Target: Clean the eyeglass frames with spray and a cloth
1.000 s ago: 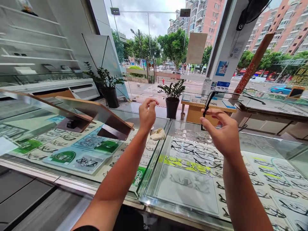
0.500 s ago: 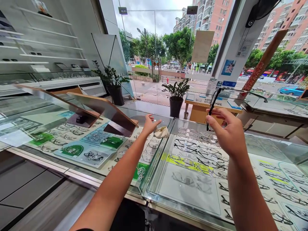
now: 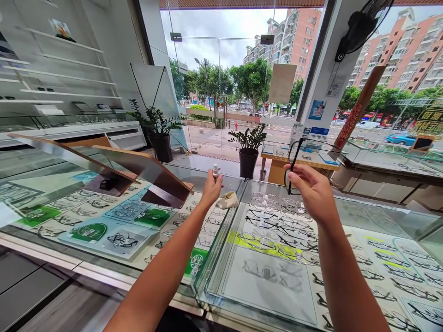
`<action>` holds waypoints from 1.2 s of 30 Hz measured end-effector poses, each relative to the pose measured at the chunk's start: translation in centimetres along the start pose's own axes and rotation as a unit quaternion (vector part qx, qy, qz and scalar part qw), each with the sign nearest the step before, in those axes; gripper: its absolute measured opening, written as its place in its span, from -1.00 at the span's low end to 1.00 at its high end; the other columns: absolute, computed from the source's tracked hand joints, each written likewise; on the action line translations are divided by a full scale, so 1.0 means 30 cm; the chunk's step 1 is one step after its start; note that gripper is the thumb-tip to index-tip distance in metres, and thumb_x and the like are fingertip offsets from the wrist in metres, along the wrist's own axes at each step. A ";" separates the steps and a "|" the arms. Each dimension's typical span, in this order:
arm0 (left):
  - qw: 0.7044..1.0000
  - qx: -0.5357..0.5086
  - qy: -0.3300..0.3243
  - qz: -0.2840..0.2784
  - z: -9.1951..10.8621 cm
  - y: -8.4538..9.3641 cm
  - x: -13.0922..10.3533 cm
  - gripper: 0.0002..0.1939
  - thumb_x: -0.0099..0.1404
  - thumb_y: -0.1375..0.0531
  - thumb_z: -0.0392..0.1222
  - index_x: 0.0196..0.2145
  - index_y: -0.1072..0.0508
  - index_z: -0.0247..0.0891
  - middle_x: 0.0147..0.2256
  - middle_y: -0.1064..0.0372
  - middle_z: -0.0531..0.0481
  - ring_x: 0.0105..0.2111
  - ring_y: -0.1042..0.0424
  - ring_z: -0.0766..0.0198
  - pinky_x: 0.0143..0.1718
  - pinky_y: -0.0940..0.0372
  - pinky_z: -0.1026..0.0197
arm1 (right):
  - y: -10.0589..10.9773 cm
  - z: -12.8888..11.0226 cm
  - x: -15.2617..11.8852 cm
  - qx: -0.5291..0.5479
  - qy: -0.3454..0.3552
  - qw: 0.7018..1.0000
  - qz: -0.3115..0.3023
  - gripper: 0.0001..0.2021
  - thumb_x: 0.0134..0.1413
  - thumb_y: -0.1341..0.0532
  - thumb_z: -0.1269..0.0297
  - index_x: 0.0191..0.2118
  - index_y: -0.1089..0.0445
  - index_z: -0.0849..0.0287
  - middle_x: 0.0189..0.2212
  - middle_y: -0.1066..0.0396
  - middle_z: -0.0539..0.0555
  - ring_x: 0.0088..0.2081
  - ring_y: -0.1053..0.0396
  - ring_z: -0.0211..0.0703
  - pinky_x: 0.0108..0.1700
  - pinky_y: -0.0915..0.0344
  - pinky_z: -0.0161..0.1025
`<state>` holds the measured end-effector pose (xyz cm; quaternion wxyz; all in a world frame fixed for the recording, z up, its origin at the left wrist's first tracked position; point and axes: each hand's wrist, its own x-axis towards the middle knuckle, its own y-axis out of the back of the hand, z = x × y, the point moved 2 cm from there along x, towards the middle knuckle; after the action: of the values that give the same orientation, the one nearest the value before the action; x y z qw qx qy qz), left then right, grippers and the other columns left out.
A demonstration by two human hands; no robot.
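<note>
Glass-topped table [image 3: 256, 302] lies below: my left hand [image 3: 210, 189] grips a small bottle [image 3: 215, 170], my right hand [image 3: 313, 188] pinches glasses [image 3: 294, 159]; this holding step likely calls for steady fingers.

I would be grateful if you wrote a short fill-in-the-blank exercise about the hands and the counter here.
1. The small bottle in the left hand has a ____ cap.
2. The black-framed glasses are held up in the ____ hand.
3. The crumpled cream cloth lies nearer the ____ hand.
4. The top of the display counter is made of ____.

Missing words: white; right; left; glass.
</note>
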<state>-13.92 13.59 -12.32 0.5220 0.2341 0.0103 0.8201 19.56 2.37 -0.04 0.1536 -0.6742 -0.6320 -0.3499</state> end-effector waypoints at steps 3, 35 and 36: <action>0.977 -0.185 -0.038 -0.102 0.113 -0.038 -0.077 -0.50 0.27 -0.20 0.28 -0.05 -0.38 -0.15 -0.35 -0.29 0.04 -0.40 -0.30 0.27 -0.52 -0.19 0.31 | -0.029 0.013 0.003 0.086 -0.021 0.995 -0.052 -0.71 0.28 -0.35 0.05 0.01 -0.62 0.04 0.03 -0.64 0.14 0.05 -0.56 0.03 0.19 -0.42 0.07; 0.892 -0.313 0.070 -0.319 0.160 -0.125 -0.180 -0.22 0.12 -0.12 0.64 -0.64 -0.27 -0.22 -0.66 -0.05 0.09 -0.69 0.03 0.43 -0.67 0.18 0.32 | -0.309 0.135 -0.050 0.050 -0.070 0.957 -0.279 -0.61 0.42 -0.16 -0.02 0.07 -0.58 0.10 -0.15 -0.57 0.09 -0.17 -0.41 -0.07 -0.11 -0.30 -0.15; 0.892 -0.312 0.067 -0.319 0.160 -0.126 -0.179 -0.21 0.13 -0.11 0.65 -0.64 -0.26 -0.22 -0.66 -0.05 0.10 -0.68 0.03 0.43 -0.67 0.19 0.32 | -0.308 0.136 -0.049 0.060 -0.072 0.958 -0.272 -0.61 0.41 -0.17 -0.03 0.06 -0.58 0.10 -0.14 -0.57 0.11 -0.15 -0.42 -0.06 -0.07 -0.31 -0.14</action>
<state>-6.94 9.58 -11.03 0.8001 -0.0117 -0.1367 0.5840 11.89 5.34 -6.07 0.0467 -0.4894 -0.8209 -0.2904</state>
